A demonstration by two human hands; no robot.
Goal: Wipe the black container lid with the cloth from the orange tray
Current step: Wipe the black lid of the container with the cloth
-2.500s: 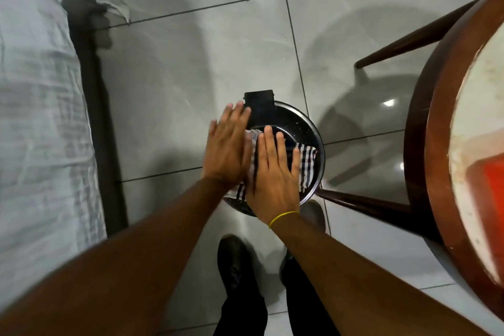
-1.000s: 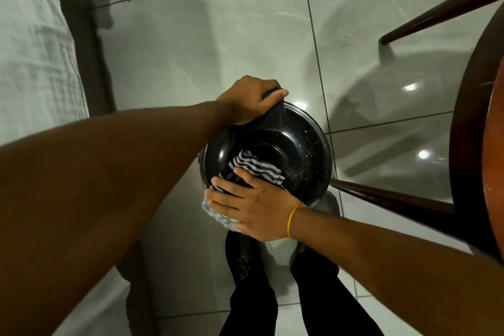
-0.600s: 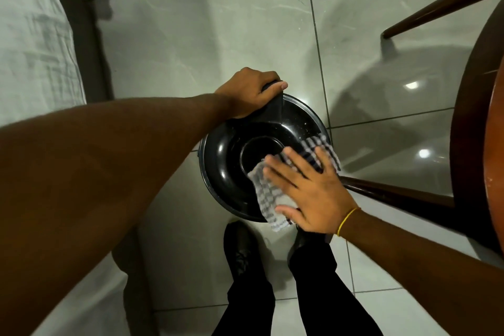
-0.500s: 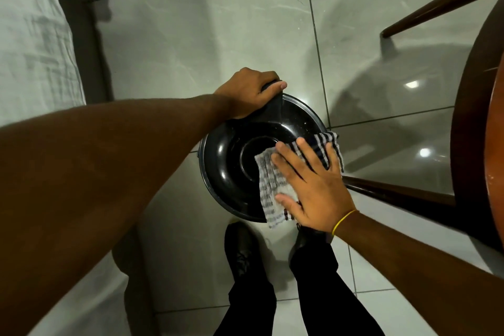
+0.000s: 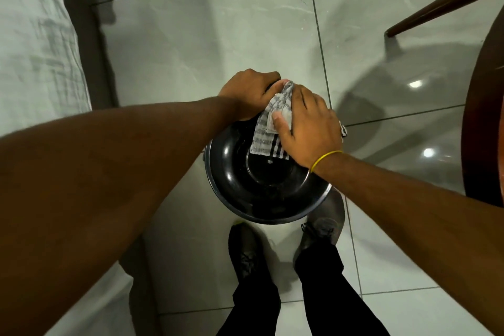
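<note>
The round black container lid (image 5: 261, 188) is held above the tiled floor, its glossy face toward me. My left hand (image 5: 249, 93) is closed around the lid's handle at its far edge. My right hand (image 5: 305, 125) presses the white cloth with dark stripes (image 5: 268, 128) against the lid's upper part, right beside my left hand. The cloth is bunched under the fingers and hangs down onto the lid. A corner of it sticks out past the right hand. The orange tray is out of view.
A dark wooden round table edge (image 5: 482, 117) and its leg (image 5: 441, 5) stand at the right. A bed with a grey sheet (image 5: 35, 43) fills the left. My shoes (image 5: 245, 248) and dark trousers are on the grey floor tiles (image 5: 207, 35) below the lid.
My right hand has slid the cloth from the lid's right side up to its far edge, next to the left hand. The left hand kept its grip on the handle.
</note>
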